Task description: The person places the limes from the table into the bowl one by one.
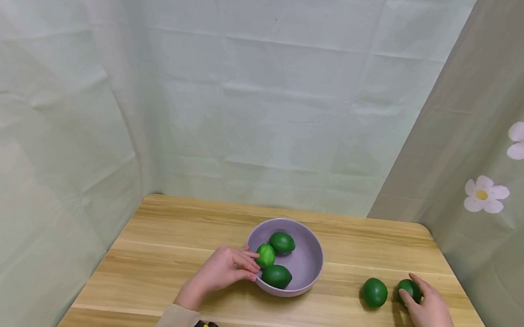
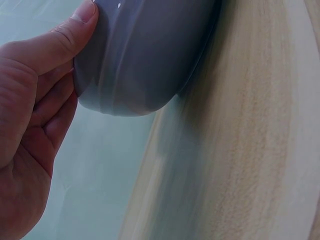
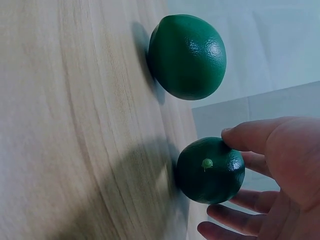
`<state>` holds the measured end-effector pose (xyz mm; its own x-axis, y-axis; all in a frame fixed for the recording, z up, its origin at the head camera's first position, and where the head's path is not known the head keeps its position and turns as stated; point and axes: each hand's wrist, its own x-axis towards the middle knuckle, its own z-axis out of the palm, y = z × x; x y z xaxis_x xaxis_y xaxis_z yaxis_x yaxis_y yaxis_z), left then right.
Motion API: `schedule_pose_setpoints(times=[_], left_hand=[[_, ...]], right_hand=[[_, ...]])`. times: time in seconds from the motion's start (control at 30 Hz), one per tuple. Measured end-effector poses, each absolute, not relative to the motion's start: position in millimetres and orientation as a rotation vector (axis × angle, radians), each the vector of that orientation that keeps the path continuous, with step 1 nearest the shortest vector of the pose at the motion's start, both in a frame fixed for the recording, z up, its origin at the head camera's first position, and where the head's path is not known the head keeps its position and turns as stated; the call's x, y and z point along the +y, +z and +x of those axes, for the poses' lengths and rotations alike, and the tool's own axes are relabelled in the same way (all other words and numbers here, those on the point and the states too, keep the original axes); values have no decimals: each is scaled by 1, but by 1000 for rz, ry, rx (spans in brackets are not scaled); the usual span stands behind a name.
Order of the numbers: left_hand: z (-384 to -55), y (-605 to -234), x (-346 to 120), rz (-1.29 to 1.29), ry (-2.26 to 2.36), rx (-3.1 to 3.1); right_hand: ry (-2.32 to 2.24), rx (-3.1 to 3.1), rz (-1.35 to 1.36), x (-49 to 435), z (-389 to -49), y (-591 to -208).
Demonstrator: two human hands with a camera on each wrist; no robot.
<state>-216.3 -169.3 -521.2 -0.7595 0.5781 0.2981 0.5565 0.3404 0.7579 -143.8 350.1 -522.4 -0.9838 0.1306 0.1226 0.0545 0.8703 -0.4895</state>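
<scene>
Presently, my left grip (image 1: 226,269) is pinching the left rim of the purple bowl (image 1: 305,260), which is standing on the tabletop (image 1: 322,324) and holding three green limes (image 1: 277,276). My right grip (image 1: 432,313) is pinching a dark green lime (image 3: 207,175) by its sides at the tabletop's right side. A loose lime (image 1: 375,292) is lying just beside it, nearer the bowl.

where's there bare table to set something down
Bare table lies behind the left hand, left of the bowl; in front of the bowl, between both hands; and between the bowl and the loose green fruit. Crowded: the right hand gripping another fruit beside it, and the bowl's left side, where three fruits cluster.
</scene>
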Motion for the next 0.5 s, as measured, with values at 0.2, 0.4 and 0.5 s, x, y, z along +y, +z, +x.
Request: schedule_pose_setpoints(times=[0.2, 0.4, 0.5], left_hand=[[-216, -521, -169, 1067, 1418, 2558], [-216, -522, -169, 1092, 1423, 2562], [-217, -523, -169, 1100, 1424, 2564]], right_hand=[[759, -2913, -165, 351, -144, -522], [775, -2950, -174, 352, -147, -521], [776, -2947, -170, 352, -147, -522]])
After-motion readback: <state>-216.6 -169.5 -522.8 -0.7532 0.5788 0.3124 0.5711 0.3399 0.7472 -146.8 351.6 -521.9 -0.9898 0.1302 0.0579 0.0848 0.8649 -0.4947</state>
